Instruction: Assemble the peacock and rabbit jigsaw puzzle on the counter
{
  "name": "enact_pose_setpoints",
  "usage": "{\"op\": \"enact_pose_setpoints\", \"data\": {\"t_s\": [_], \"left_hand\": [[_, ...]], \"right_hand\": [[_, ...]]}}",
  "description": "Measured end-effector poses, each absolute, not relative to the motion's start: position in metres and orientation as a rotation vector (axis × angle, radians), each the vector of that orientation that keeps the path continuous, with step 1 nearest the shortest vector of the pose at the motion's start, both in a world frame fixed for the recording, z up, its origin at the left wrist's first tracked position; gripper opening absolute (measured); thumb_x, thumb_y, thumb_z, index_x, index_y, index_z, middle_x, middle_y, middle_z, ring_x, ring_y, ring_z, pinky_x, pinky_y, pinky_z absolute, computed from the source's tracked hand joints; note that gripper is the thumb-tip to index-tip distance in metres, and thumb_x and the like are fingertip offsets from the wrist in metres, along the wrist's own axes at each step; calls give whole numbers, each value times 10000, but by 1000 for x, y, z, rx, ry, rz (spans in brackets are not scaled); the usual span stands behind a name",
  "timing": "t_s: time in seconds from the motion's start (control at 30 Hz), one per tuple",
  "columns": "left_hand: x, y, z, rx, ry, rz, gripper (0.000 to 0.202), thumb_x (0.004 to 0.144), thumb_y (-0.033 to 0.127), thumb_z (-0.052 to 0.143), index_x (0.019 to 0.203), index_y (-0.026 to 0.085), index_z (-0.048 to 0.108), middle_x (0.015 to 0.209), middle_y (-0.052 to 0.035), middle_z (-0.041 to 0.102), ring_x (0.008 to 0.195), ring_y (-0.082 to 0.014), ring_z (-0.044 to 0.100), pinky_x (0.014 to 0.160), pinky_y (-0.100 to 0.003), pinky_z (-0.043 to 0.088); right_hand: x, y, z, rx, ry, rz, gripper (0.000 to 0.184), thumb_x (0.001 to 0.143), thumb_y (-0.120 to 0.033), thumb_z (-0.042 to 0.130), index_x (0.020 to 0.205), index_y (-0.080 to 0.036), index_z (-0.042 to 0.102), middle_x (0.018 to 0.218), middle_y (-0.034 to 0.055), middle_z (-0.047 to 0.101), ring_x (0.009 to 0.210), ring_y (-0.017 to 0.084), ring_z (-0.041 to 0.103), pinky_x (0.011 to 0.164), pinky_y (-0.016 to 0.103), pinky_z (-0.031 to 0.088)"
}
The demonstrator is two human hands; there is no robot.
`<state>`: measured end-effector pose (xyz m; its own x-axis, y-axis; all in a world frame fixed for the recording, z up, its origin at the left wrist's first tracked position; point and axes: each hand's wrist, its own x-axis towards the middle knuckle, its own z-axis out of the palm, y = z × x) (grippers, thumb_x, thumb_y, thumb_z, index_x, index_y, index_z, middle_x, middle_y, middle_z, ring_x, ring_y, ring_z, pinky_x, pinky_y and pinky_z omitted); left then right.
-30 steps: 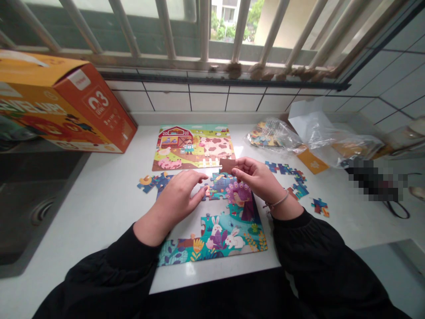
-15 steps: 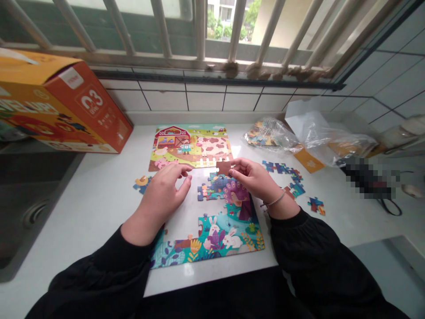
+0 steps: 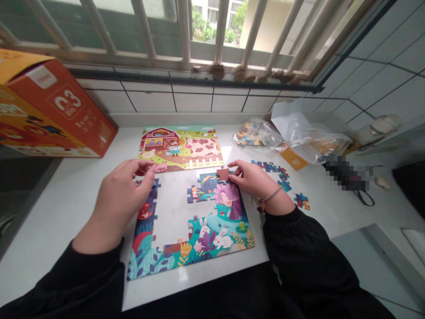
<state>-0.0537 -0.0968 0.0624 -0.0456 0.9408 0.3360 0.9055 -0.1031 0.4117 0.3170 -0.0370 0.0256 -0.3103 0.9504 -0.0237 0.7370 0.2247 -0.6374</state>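
Note:
My right hand (image 3: 254, 179) pinches a brown puzzle piece (image 3: 223, 174) between thumb and fingers. The piece overlaps the top of the joined section with the purple peacock (image 3: 227, 195). My left hand (image 3: 121, 190) hovers at the upper left corner of this partly assembled puzzle (image 3: 159, 259), fingers curved and thumb slightly apart, with nothing visible in it. It hides the corner pieces below. Two white rabbits (image 3: 222, 239) show in the lower part, and bare counter shows through the puzzle's middle.
Behind lies an assembled farm puzzle (image 3: 179, 155). Loose joined pieces (image 3: 277, 169) and a small cluster (image 3: 302, 200) lie on the right. Farther back are a bag of pieces (image 3: 254, 133) and clear plastic wrapping (image 3: 308, 137). An orange box (image 3: 79, 110) stands at left, near the sink.
My left hand has moved left to the puzzle's upper left corner, uncovering the left border. My right hand keeps the brown piece, now lower over the joined section. The view has shifted right.

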Motion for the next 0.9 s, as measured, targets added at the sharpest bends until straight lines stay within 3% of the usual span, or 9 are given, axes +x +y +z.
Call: {"op": "enact_pose_setpoints", "data": {"t_s": [0.2,0.37,0.6,0.77,0.9], "left_hand": [[-62,-97,61,2098,2085,783,314,1042,450,579,1168,217,747,1058,-48,762,931,-227,709,806,-325,529],[-66,-99,64,2093,2138,769,321,1034,476,578,1155,231,746,1048,-34,754,894,-220,694,810,-317,518],[-91,-104,69,2001,2308,644,345,1005,508,542,1145,255,729,1040,-27,756,819,-223,678,768,-333,519],[-134,-106,55,2072,2186,483,438,1017,532,515,1252,220,713,1254,-96,728,1174,-289,693,974,-383,586],[-159,-112,43,2108,2030,382,630,955,625,637,1369,153,681,1394,-185,676,1351,-375,633,1175,-512,527]], "right_hand": [[386,-64,42,-1833,-1930,492,320,1063,-356,618,1309,-191,740,913,57,769,763,225,671,735,356,457],[447,-117,40,-2224,-1699,177,385,995,-442,590,1229,-203,781,903,87,792,720,233,679,675,355,419],[432,-182,21,-2098,-1832,185,392,1046,-511,547,1155,-226,792,927,78,782,779,251,707,716,367,471],[402,-203,-6,-1913,-1890,146,434,1101,-547,527,1230,-202,756,903,67,738,784,242,689,761,366,503],[394,-208,-18,-1927,-1872,19,445,1078,-569,555,1229,-203,759,838,52,707,769,252,683,720,368,479]]}}
